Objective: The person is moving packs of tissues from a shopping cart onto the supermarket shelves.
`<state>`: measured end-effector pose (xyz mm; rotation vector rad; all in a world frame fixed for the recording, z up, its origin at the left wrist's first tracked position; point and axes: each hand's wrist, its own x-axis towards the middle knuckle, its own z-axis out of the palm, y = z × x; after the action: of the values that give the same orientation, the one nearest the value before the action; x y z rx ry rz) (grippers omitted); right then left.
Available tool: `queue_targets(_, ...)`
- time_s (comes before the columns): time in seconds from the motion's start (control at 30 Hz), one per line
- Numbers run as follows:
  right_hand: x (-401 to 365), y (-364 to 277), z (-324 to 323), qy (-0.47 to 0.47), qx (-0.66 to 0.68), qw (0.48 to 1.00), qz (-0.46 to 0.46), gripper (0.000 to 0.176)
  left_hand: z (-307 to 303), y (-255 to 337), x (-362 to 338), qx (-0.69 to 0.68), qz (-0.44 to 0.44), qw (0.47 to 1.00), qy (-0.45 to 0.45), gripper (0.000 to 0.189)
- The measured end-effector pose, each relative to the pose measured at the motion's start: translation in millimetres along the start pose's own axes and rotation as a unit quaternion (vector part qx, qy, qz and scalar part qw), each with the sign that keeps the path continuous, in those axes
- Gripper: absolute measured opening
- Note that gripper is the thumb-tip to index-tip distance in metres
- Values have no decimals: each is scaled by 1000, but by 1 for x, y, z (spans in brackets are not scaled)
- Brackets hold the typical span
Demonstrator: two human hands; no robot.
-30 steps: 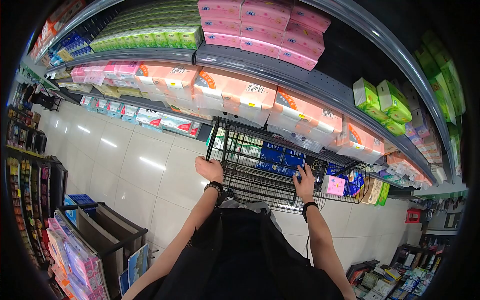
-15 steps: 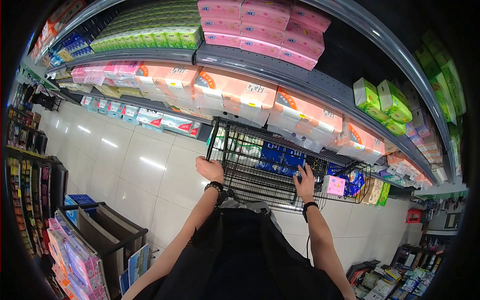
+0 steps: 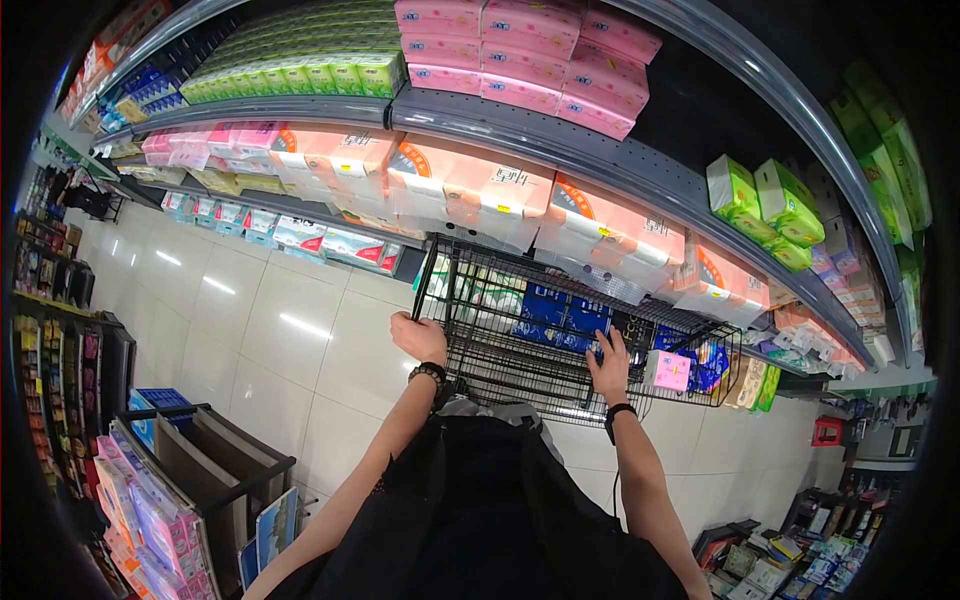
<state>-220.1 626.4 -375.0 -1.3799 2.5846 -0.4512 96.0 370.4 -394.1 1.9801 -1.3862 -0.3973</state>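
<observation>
A black wire shopping cart (image 3: pixel 500 375) stands in front of me, against the shelf. My left hand (image 3: pixel 418 338) is closed round the cart's handle at its left end, a dark beaded bracelet on the wrist. Over the cart's near side lies my right hand (image 3: pixel 608 368), fingers stretched out and apart, with a black band on that wrist. Just right of it, a pink tissue pack (image 3: pixel 668 371) sits in the cart. Blue packages (image 3: pixel 562 318) show beyond the wire mesh, partly covered by my right fingers.
Peach tissue packs (image 3: pixel 500 190) line the lower shelf, with pink packs (image 3: pixel 525 50) and green packs (image 3: pixel 365 76) above. Green packs (image 3: pixel 785 200) stand on the right. A dark-framed rack (image 3: pixel 215 450) with tissue packs (image 3: pixel 160 520) is at lower left on the tiled floor (image 3: pixel 270 330).
</observation>
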Motion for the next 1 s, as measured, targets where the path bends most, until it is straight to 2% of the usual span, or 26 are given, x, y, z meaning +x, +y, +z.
queue_targets(0.07, -1, -1, -2, -6, 1, 1000, 7, 56, 1, -1, 0, 0, 25, 999, 34, 30)
queue_targets(0.4, 1, 0, 1, -4, 8, 1000, 4, 56, 3, -3, 1, 4, 9, 1000, 20, 29)
queue_targets(1.0, 0, -2, -1, -5, -2, 1000, 1, 56, 6, -5, -1, -15, 42, 998, 43, 27)
